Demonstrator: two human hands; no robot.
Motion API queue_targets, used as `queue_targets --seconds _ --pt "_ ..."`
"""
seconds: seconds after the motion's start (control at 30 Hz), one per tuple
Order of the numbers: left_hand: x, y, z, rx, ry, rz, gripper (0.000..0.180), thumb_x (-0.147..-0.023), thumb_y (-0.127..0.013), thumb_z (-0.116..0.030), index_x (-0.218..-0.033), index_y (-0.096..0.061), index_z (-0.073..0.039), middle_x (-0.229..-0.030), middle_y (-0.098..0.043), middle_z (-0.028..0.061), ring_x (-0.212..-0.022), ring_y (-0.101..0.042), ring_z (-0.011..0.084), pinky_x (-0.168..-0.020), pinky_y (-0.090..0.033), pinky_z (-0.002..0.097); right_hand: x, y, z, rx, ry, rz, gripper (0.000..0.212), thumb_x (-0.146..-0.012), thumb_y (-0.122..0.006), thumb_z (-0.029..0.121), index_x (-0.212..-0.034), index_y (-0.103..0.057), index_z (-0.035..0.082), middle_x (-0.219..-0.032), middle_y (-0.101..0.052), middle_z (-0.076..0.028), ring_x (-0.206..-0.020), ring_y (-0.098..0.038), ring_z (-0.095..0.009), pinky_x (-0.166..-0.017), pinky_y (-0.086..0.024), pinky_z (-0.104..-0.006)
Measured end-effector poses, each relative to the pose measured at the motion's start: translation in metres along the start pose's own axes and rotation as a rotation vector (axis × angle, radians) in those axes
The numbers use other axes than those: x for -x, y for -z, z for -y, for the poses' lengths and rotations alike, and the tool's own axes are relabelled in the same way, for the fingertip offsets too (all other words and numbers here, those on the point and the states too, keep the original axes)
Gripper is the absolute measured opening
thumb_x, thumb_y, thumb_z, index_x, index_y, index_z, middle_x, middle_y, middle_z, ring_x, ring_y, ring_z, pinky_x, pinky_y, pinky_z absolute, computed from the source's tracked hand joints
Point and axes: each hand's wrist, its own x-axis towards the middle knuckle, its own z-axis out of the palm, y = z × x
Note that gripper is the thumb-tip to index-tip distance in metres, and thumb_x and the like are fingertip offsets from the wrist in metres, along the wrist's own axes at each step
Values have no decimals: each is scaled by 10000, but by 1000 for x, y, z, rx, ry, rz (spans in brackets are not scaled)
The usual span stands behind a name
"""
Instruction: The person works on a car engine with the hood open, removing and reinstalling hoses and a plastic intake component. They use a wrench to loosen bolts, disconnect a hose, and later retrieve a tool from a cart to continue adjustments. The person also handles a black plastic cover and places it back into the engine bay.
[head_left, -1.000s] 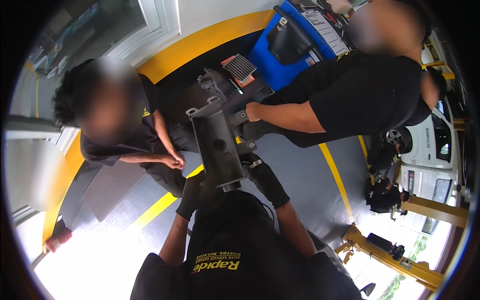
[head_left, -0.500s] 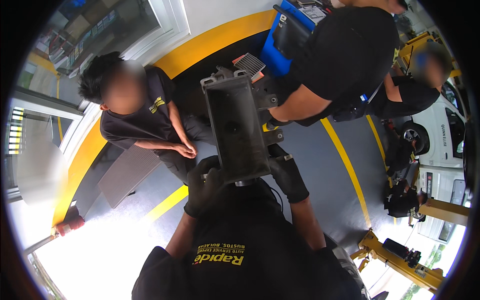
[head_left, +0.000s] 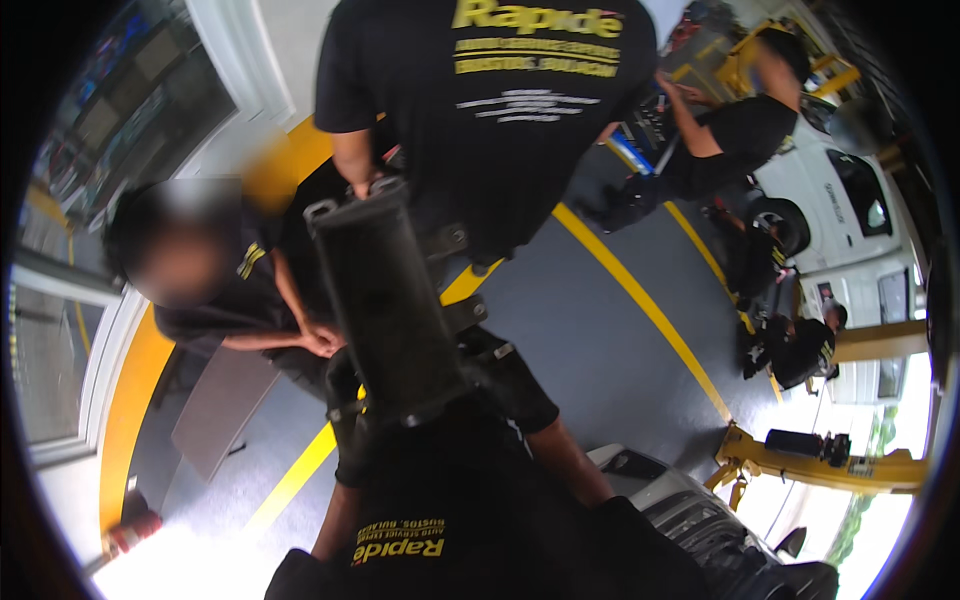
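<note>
A black rectangular air filter housing (head_left: 385, 300), open-topped with mounting tabs along its right side, is held up in front of my chest. It tilts so its far end leans left. My left hand (head_left: 350, 425), in a dark glove, grips its near left side. At its near right side is my right hand (head_left: 512, 380), gloved too and closed on it. The housing hides part of the fingers of both hands, and its inside is dark and a little blurred.
One person (head_left: 500, 120) stands just beyond the housing, back turned. Another person (head_left: 215, 290) sits close on the left beside a grey board (head_left: 220, 410). A grey vehicle front (head_left: 670, 500) is near my right elbow. Farther right are a white vehicle (head_left: 840, 200) and a yellow lift arm (head_left: 830, 465).
My view has turned right, and the housing appears farther left and more tilted. The person ahead now stands with their back to me, and the pleated filter beyond the housing is out of sight.
</note>
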Motion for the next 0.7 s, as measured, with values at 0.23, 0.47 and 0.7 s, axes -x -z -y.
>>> queue_targets --seconds 0.23,0.47,0.7 --pt "1 -30 -14 -19 89 113 685 -1071 -645 -376 -1593 -419 6 -1555 -500 186 -1426 -534 285 -1139 -482 411 32 26 6 -451 -213 35 370 -1054 -610 143 -1393 -659 1 -1286 -724 -134 -1073 -706 -198 -907 -560 -358" --pt "-6 -30 -46 -202 83 264 797 -1112 -577 -477 -1703 -309 -14 -1699 -398 221 -1559 -448 315 -1209 -443 423 30 24 0 -22 -51 78 383 -965 -637 62 -1341 -685 6 -1206 -726 -223 -1061 -714 -384 -897 -552 -451" --pt "-10 -2 -14 16 128 256 933 -1084 -514 -660 -1726 -254 -35 -1728 -374 219 -1563 -444 320 -1216 -443 430 3 20 19 -201 -259 181 356 -1003 -591 42 -1344 -694 30 -1270 -731 -168 -1132 -723 -326 -957 -577 -415"
